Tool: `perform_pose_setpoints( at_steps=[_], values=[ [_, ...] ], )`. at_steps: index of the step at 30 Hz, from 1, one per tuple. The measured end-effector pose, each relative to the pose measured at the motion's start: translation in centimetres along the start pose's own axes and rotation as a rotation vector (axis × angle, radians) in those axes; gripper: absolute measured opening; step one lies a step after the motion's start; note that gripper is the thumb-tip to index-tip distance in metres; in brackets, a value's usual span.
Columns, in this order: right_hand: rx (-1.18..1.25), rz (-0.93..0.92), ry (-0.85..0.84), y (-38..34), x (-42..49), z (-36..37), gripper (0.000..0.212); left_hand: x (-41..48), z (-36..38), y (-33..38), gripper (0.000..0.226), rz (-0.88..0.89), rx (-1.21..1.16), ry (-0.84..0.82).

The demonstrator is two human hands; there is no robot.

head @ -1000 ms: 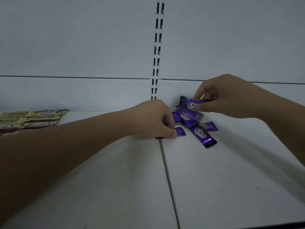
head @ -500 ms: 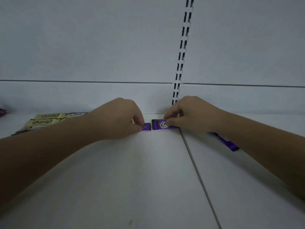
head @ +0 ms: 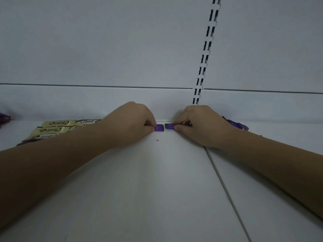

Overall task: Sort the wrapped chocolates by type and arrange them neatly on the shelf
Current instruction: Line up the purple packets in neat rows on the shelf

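Observation:
Two purple wrapped chocolates lie end to end near the back of the white shelf (head: 157, 180). My left hand (head: 130, 125) pinches the left purple chocolate (head: 160, 127) at its end. My right hand (head: 197, 126) pinches the right purple chocolate (head: 169, 126), most of which is hidden under my fingers. A small gap separates the two pieces. More purple chocolates (head: 236, 124) lie in a loose pile behind my right wrist.
Cream and dark brown chocolate bars (head: 56, 127) lie in rows at the left, partly behind my left forearm. Another purple wrapper (head: 3, 117) shows at the far left edge. A slotted upright (head: 204, 55) runs up the back wall. A seam (head: 225, 193) divides the shelf boards.
The view has shifted left. Both hands have carried purple chocolates from the pile on the right to the back of the left shelf board and set them down end to end.

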State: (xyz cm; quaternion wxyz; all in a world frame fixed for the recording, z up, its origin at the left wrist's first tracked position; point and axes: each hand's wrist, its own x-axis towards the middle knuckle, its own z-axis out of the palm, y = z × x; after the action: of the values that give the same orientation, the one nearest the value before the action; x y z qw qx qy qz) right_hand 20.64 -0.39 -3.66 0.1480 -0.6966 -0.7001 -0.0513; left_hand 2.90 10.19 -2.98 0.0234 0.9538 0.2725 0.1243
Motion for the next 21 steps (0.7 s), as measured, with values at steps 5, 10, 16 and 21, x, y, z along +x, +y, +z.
perform_pose_setpoints(
  at_steps=[5, 10, 16, 21],
  values=[
    [-0.020, -0.032, 0.047, 0.4, 0.1, 0.7, 0.024, 0.4, 0.8, 0.0, 0.024, 0.002, -0.004, 0.033],
    [-0.023, -0.041, 0.058, 0.7, 0.5, 1.4, 0.024, 0.5, 1.1, -0.1, 0.024, -0.011, -0.018, 0.050],
    [0.005, -0.035, 0.107, 1.0, 0.5, 1.7, 0.022, 0.5, 1.5, -0.2, 0.025, -0.010, -0.014, 0.084],
    [-0.015, -0.023, 0.075, 0.9, 0.5, 0.7, 0.022, 0.3, 1.5, -0.3, 0.024, -0.019, -0.012, 0.082]
  ],
)
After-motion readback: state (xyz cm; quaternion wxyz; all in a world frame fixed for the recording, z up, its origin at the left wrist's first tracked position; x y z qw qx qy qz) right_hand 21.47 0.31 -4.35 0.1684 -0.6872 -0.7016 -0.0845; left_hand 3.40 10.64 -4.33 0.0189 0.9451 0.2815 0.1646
